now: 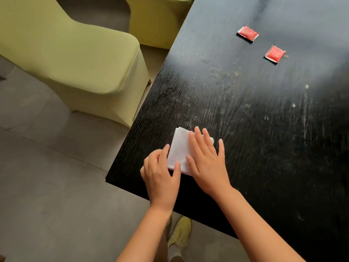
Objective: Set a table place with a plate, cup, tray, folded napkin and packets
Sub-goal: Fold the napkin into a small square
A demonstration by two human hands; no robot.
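A white folded napkin (180, 148) lies near the front left corner of the black table (255, 120). My left hand (160, 176) rests at its near left edge, thumb and forefinger touching the fold. My right hand (206, 159) lies flat on the napkin's right half, fingers spread, pressing it down. Two red packets lie far back on the table: one (248, 33) further away, the other (274, 54) a little nearer and to the right. No plate, cup or tray is in view.
Two chairs with yellow-green covers stand left of the table, one (75, 59) close to its left edge, another (158, 17) behind it. Grey floor (47, 195) lies left and below. A foot in a yellowish shoe (180, 233) shows under the table's front edge.
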